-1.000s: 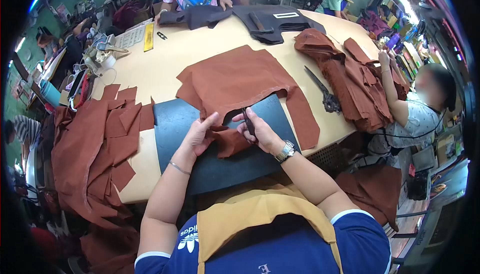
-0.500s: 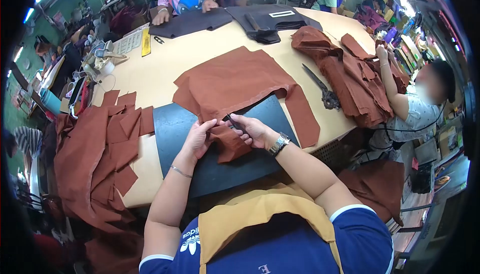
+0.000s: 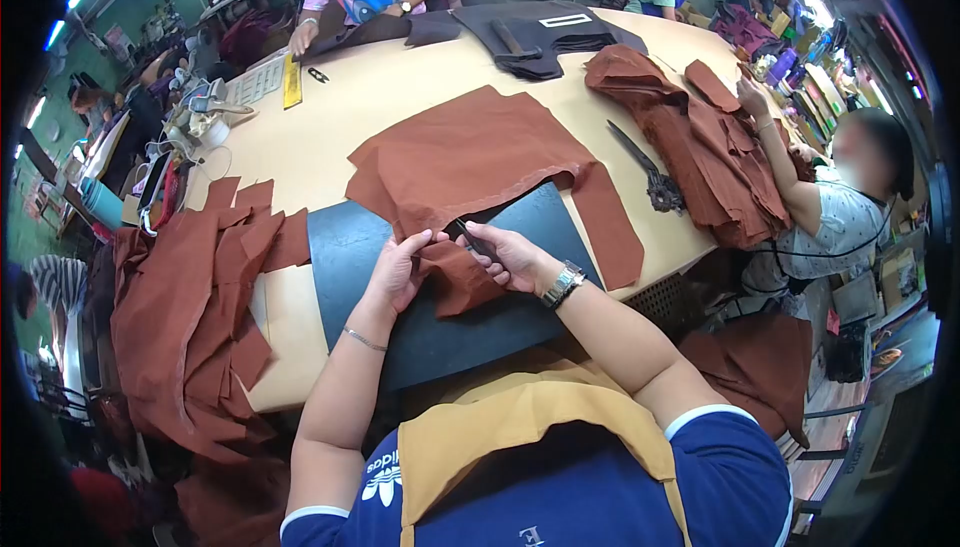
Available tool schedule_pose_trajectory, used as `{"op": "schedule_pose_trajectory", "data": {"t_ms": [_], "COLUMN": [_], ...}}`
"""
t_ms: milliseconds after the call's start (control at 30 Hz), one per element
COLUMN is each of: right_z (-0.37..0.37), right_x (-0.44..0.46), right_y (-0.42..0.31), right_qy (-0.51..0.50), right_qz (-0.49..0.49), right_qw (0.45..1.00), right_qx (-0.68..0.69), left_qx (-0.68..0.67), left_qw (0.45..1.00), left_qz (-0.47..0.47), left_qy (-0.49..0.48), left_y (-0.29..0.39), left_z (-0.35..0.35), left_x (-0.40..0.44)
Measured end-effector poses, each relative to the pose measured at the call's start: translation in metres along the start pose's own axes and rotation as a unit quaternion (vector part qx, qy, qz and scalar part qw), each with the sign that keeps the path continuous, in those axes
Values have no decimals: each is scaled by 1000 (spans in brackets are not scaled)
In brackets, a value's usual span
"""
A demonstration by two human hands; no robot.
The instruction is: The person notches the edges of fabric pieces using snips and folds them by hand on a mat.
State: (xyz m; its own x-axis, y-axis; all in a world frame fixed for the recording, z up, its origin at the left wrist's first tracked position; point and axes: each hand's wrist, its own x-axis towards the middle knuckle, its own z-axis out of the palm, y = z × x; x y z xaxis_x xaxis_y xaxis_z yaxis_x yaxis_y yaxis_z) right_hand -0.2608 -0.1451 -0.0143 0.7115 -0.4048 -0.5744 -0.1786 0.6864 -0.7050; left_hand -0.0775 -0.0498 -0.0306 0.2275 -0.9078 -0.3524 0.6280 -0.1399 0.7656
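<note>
A rust-brown fabric piece is spread over the table and a dark mat, its near edge gathered up at my hands. My left hand pinches that edge between thumb and fingers. In my right hand are small black thread snips, their tip at the fabric edge beside my left fingertips. The lower flap of the cloth hangs between both hands. My fingers partly hide the snips, so I cannot tell whether the blades are apart.
Brown fabric pieces are heaped at the left edge, more at the right. Large scissors lie beside the right heap. A yellow ruler lies far left. One co-worker handles dark fabric opposite; another is at the right.
My hands stay at the same edge, with the snips shifted slightly in my right hand. Across the table, the co-worker's dark fabric has been lifted and folded, and one hand has moved left.
</note>
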Motion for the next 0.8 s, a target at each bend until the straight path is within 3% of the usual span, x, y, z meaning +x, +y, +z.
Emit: {"op": "schedule_pose_trajectory", "data": {"t_ms": [333,433,800], "right_z": [4,1,-3], "right_x": [4,-5,0], "right_y": [1,-3,0], "right_qy": [19,-13,-35], "right_qz": [-37,-2,-16], "right_qw": [998,1000,999], "right_qx": [-54,15,27], "left_qx": [-7,-7,-6], "left_qw": [1000,1000,1000], "left_qz": [3,2,-3], "left_qy": [-10,-5,4], "left_y": [1,0,2], "left_z": [4,1,4], "left_x": [-4,-1,-5]}}
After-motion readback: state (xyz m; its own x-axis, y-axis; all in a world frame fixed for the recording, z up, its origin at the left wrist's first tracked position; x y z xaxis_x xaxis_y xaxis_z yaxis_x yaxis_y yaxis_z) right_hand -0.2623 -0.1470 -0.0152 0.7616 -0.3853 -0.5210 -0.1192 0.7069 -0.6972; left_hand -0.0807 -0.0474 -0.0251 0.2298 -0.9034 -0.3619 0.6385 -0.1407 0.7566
